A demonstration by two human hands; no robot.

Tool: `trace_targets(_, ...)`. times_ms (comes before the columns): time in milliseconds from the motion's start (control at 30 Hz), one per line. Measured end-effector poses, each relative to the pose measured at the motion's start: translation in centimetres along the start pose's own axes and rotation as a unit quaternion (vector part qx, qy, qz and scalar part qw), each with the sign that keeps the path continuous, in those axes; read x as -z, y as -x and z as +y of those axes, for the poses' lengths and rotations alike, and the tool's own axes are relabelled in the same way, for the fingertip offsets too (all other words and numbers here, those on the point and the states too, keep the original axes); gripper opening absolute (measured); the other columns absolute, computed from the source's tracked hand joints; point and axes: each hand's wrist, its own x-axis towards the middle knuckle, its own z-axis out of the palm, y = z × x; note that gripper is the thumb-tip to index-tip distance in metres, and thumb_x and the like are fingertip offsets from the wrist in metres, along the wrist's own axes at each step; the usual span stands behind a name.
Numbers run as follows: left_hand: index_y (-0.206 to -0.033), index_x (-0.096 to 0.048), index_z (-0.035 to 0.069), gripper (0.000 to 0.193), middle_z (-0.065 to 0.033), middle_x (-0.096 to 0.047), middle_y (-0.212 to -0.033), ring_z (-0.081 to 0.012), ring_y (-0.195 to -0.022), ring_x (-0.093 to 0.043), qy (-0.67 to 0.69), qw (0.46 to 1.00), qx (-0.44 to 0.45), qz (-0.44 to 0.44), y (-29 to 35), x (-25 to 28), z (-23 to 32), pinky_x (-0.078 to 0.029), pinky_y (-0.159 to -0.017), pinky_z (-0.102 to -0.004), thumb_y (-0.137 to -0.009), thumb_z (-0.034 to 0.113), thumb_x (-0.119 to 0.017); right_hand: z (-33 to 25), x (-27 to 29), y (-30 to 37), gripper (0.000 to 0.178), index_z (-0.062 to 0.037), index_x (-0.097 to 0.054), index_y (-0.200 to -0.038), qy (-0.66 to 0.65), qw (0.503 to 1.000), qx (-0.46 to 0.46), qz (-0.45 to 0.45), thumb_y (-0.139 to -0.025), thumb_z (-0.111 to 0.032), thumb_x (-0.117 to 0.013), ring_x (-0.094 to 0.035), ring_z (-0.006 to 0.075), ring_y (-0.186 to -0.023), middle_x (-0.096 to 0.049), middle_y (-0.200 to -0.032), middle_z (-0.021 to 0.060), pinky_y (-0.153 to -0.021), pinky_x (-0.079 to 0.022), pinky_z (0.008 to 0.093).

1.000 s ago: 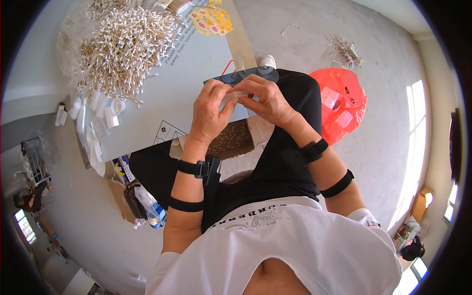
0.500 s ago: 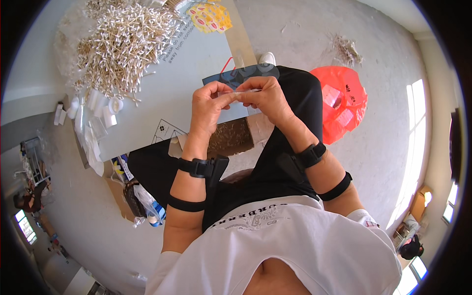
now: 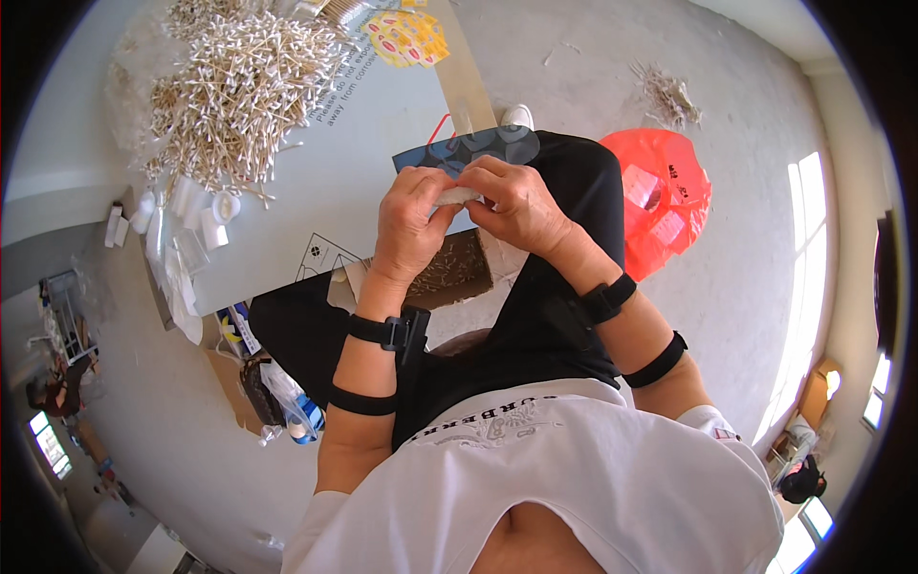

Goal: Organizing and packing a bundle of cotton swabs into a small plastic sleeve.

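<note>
My left hand (image 3: 409,222) and my right hand (image 3: 521,209) meet just over the table's near right edge, fingers bent and pinched. Between them they hold a small whitish piece (image 3: 457,195), crumpled and thin-looking; its exact kind is partly hidden by my fingers. Behind my hands a dark see-through sheet (image 3: 478,145) with round shapes lies at the table's corner. A large heap of cotton swabs (image 3: 244,96) covers the table's far left. Below my hands, an open cardboard box (image 3: 459,273) holds what look like loose swabs.
Small yellow printed cards (image 3: 406,38) lie at the table's far edge. White cylindrical containers (image 3: 215,228) and clear plastic stand at the left. A red plastic bag (image 3: 660,206) rests on the floor to the right. Another box (image 3: 239,394) with packages sits at lower left.
Both hands have moved slightly nearer to me and turned, and more of the whitish piece shows between the fingers. The things on the table look the same.
</note>
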Motion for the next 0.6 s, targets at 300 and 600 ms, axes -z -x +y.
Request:
trace_targets(300,-0.094,-0.061,0.0,0.028,-0.0119,-0.063,-0.094,-0.0314,-0.087,-0.06,-0.076,0.993,-0.075,0.056,0.3,0.1,0.7,-0.052,-0.074,-0.0397,-0.068,-0.004,-0.074,-0.3,-0.1,0.4,0.03,-0.0048,-0.065,-0.103,-0.212,0.961,-0.171,0.039,-0.079,-0.021,-0.075,-0.065,0.0188,-0.071,-0.064,-0.09,0.0049,-0.065,-0.052,0.0348)
trace_targets(600,-0.103,-0.061,0.0,0.035,-0.0146,-0.059,-0.11,-0.034,-0.099,-0.058,-0.096,0.978,-0.18,0.048,1.2,0.9,3.8,-0.052,-0.084,-0.0425,-0.07,0.001,-0.072,-1.5,0.0,0.3,0.026,0.0008,-0.067,-0.111,-0.628,0.702,-0.332,0.044,-0.088,-0.012,-0.071,-0.066,0.0144,-0.089,-0.069,-0.101,0.0068,-0.083,-0.053,0.0306)
